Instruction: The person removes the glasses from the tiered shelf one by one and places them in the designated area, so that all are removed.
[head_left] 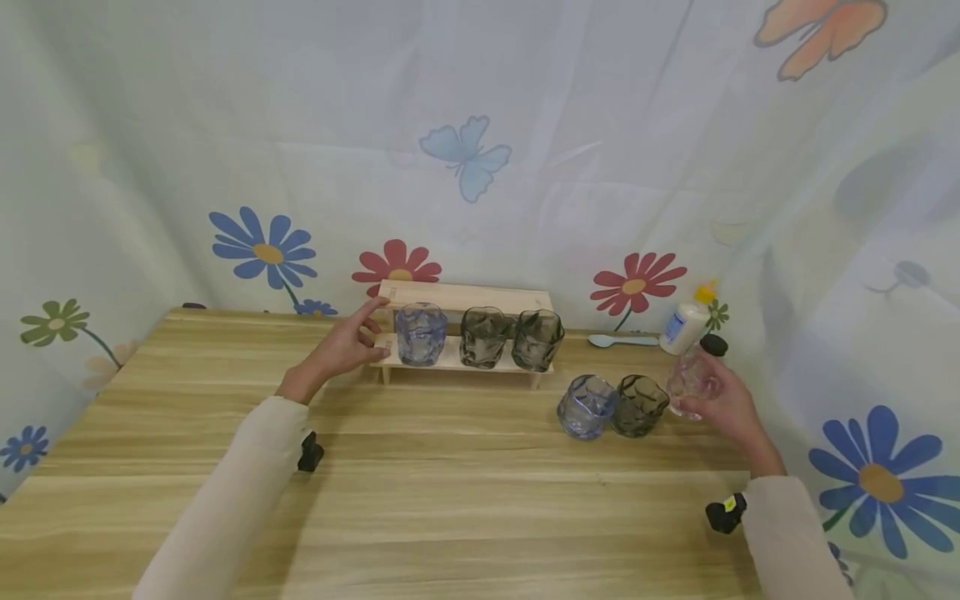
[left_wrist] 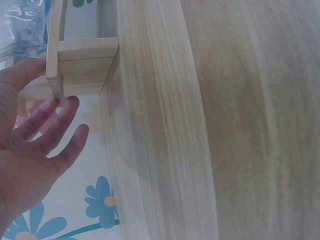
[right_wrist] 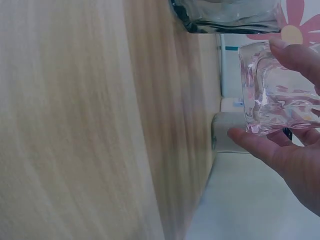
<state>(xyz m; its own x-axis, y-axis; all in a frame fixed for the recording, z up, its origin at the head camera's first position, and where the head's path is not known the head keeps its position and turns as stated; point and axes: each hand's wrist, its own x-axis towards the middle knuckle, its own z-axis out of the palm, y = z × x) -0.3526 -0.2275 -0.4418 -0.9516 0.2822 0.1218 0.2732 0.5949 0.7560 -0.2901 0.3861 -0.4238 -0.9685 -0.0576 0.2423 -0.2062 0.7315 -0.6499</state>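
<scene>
My right hand (head_left: pixel 723 402) grips a clear, pink-tinted tumbler (right_wrist: pixel 280 90) at the table's right side, thumb and fingers on opposite sides. In the right wrist view its base shows above the tabletop. Just left of it are a dark grey tumbler (head_left: pixel 640 407) and a bluish tumbler (head_left: pixel 587 408), side by side on the table. My left hand (head_left: pixel 347 340) holds the left end of a two-tier wooden stand (left_wrist: pixel 87 62), its thumb at the lower shelf. On that shelf stand another bluish tumbler (head_left: pixel 422 335) and two more grey tumblers (head_left: pixel 483 337).
Behind the right hand are a white bottle (head_left: pixel 682 327) with a yellow top and a black-capped container (head_left: pixel 714 345). A pale blue spoon (head_left: pixel 622 341) lies near the table's back edge. Flower-printed curtain (head_left: pixel 525 225) encloses the wooden table (head_left: pixel 465 500).
</scene>
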